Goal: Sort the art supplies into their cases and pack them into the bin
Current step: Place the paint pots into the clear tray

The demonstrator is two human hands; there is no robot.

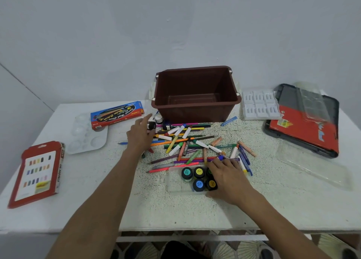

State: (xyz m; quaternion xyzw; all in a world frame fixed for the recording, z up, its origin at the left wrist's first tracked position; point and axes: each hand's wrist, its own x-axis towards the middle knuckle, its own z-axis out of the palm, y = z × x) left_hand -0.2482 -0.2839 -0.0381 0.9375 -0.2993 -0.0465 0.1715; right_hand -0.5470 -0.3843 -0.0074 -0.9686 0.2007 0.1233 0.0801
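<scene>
Your left hand (140, 136) reaches across the table (93, 210) to a small black jar (151, 125) just in front of the bin's left corner. The fingers are stretched out beside the jar, but I cannot tell whether they grasp it. Your right hand (228, 177) lies palm down, fingers relaxed and gripping nothing, over the right end of the clear tray (174, 183) near the front edge. Four paint jars (198, 172) show in that tray, and a green one peeks out under your thumb.

The brown bin (195, 110) stands at the middle of the far edge. The pencils and crayons (185, 141) lie loose between bin and tray. The pencil box (117, 113) and palette (88, 139) sit toward the far left corner, and the pastel box (39, 173) lies at the left edge. The white insert (259, 106) and red case (304, 128) lie at the far right.
</scene>
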